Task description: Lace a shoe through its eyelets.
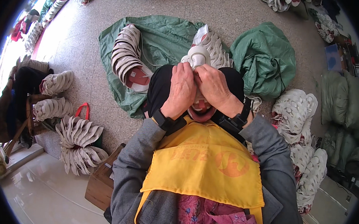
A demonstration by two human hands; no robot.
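A brown cardboard box [101,181] stands on the floor at the person's left side, bearing a small white label [109,165] on its top edge. A flat blue rectangular package [333,57] lies at the far right among dark clutter.

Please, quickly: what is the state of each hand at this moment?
Left hand: closed, gripping the white shoe upper on the lap.
Right hand: closed, gripping the same shoe upper from the other side.

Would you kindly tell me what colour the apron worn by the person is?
The apron is yellow with a faded orange print, seen best in the head view.
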